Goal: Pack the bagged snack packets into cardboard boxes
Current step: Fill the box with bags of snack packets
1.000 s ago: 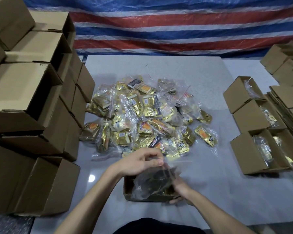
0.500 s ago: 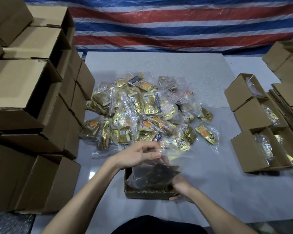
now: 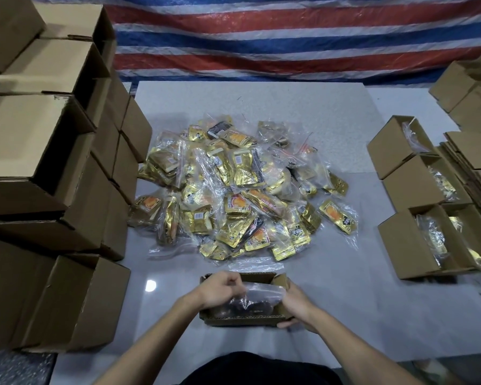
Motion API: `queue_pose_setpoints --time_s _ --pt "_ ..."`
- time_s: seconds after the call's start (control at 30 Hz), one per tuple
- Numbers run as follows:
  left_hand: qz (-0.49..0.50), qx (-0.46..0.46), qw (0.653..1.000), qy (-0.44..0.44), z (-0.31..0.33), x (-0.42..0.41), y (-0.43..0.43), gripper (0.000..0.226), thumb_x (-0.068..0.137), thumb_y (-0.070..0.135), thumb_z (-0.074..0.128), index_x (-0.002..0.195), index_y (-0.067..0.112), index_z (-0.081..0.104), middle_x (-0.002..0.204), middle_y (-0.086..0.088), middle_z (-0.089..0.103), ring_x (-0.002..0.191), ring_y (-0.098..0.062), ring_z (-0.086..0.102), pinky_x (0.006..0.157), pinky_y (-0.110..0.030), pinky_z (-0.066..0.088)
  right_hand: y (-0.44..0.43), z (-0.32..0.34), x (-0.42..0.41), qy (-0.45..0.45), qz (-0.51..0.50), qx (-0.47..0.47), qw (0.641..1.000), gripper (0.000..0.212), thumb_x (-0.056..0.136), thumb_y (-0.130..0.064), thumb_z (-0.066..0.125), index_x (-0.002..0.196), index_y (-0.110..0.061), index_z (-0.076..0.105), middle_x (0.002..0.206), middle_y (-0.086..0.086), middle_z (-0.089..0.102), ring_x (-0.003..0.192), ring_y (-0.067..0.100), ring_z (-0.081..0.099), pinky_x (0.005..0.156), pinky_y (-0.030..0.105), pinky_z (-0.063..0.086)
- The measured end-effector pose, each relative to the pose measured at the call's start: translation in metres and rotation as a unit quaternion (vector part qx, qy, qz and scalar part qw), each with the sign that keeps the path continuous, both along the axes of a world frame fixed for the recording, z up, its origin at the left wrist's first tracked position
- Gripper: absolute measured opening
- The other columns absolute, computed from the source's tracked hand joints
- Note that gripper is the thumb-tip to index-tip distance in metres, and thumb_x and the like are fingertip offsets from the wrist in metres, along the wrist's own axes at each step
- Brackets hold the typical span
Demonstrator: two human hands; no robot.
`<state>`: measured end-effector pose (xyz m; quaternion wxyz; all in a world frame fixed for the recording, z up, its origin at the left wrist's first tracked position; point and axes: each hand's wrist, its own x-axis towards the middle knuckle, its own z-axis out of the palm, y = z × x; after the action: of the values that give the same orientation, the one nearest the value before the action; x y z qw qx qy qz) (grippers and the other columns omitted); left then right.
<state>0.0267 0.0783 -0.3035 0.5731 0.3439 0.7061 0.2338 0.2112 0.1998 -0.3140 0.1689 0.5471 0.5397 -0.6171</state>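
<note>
An open cardboard box [image 3: 245, 320] sits on the table just in front of me. A clear bag of snack packets [image 3: 257, 300] lies inside it. My left hand [image 3: 220, 290] grips the bag's upper left edge over the box. My right hand [image 3: 296, 305] is at the box's right end, fingers curled against the bag and the box wall. A big heap of bagged gold snack packets [image 3: 233, 190] lies on the table beyond the box.
Stacked empty cardboard boxes [image 3: 47, 162] tower along the left. Three open boxes [image 3: 417, 237] with bags inside stand at the right, with flat cardboard [image 3: 472, 173] and more boxes behind them. A striped tarp [image 3: 261, 37] hangs at the back.
The bag has gone down from above the box rim into the box. Both hands dropped with it and moved closer together over the box.
</note>
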Motion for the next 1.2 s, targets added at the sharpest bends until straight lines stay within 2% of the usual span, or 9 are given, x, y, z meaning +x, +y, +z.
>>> queue_pose_setpoints --time_s 0.1,0.2,0.33,0.43,0.57,0.67,0.87,1.07,1.2 --pt "-0.038 -0.026 0.993 0.112 0.002 0.006 0.004 0.019 0.098 0.028 0.056 0.079 0.024 0.057 0.089 0.0 0.07 0.089 -0.023 0.067 0.081 -0.032 0.051 0.002 0.0 -0.002 0.001 -0.011 -0.004 1.0 0.034 0.097 -0.034 0.055 0.13 -0.033 0.047 0.123 -0.001 0.056 0.094 0.017 0.062 0.074 0.047 0.063" --pt "-0.112 -0.042 0.937 0.329 0.013 0.018 0.006 0.022 0.098 0.039 0.047 0.103 0.02 0.057 0.114 -0.006 0.066 0.108 -0.03 0.059 0.09 -0.037 0.043 0.003 0.002 -0.003 -0.004 -0.003 -0.005 1.0 0.032 0.099 -0.034 0.052 0.131 -0.033 0.047 0.121 0.003 0.063 0.091 0.026 0.072 0.071 0.044 0.063" --pt "-0.023 0.111 0.894 0.433 0.031 0.038 -0.012 0.026 0.095 0.033 0.05 0.119 0.024 0.055 0.116 0.005 0.053 0.109 -0.02 0.049 0.089 -0.03 0.037 0.002 0.002 -0.001 -0.006 -0.01 -0.002 1.0 0.031 0.098 -0.023 0.048 0.127 -0.034 0.047 0.114 0.008 0.069 0.08 0.032 0.076 0.071 0.047 0.063" --pt "-0.016 0.156 0.919 0.363 0.032 0.043 -0.024 0.02 0.099 0.035 0.046 0.109 0.029 0.061 0.107 0.012 0.054 0.103 -0.015 0.052 0.082 -0.027 0.036 -0.001 0.002 -0.001 0.003 -0.02 -0.009 1.0 0.032 0.093 -0.031 0.06 0.123 -0.032 0.05 0.114 0.008 0.07 0.081 0.033 0.075 0.069 0.047 0.063" --pt "-0.107 0.048 0.95 0.291 0.016 0.039 -0.02 0.037 0.104 0.043 0.033 0.136 0.033 0.05 0.131 0.007 0.055 0.125 -0.019 0.05 0.104 -0.036 0.038 0.001 0.0 -0.003 -0.003 -0.028 -0.001 1.0 0.028 0.098 -0.022 0.053 0.124 -0.028 0.049 0.117 0.01 0.067 0.084 0.035 0.075 0.068 0.049 0.063" --pt "-0.11 0.015 0.959 0.263 0.009 0.036 -0.006 0.041 0.104 0.047 0.032 0.139 0.03 0.045 0.137 0.001 0.053 0.129 -0.025 0.049 0.106 -0.041 0.038 0.002 -0.001 -0.004 -0.006 -0.024 0.001 1.0 0.027 0.099 -0.018 0.051 0.124 -0.025 0.048 0.111 0.013 0.07 0.079 0.036 0.075 0.064 0.047 0.062" --pt "-0.109 -0.039 0.96 0.254 0.002 0.032 0.02 0.045 0.091 0.052 0.058 0.125 0.027 0.044 0.133 0.001 0.053 0.12 -0.028 0.052 0.096 -0.044 0.04 0.004 0.001 -0.006 -0.009 -0.029 -0.013 0.999 0.028 0.101 -0.018 0.048 0.128 -0.025 0.045 0.113 0.018 0.07 0.078 0.044 0.073 0.043 0.033 0.057" --pt "-0.123 -0.036 0.948 0.291 -0.011 0.035 0.02 0.056 0.089 0.048 0.065 0.138 0.029 0.045 0.136 0.001 0.053 0.127 -0.028 0.05 0.103 -0.045 0.04 0.005 0.001 -0.009 -0.013 -0.023 0.0 1.0 0.027 0.101 -0.022 0.049 0.128 -0.023 0.048 0.117 0.017 0.068 0.084 0.037 0.075 0.057 0.039 0.062" --pt "-0.153 -0.022 0.94 0.303 -0.012 0.033 0.019 0.031 0.095 0.047 0.055 0.12 0.03 0.059 0.126 -0.001 0.061 0.122 -0.029 0.051 0.099 -0.047 0.035 0.005 0.003 -0.007 -0.007 -0.039 -0.015 0.999 0.025 0.103 -0.029 0.049 0.128 -0.023 0.049 0.117 0.018 0.067 0.084 0.038 0.074 0.06 0.042 0.063"
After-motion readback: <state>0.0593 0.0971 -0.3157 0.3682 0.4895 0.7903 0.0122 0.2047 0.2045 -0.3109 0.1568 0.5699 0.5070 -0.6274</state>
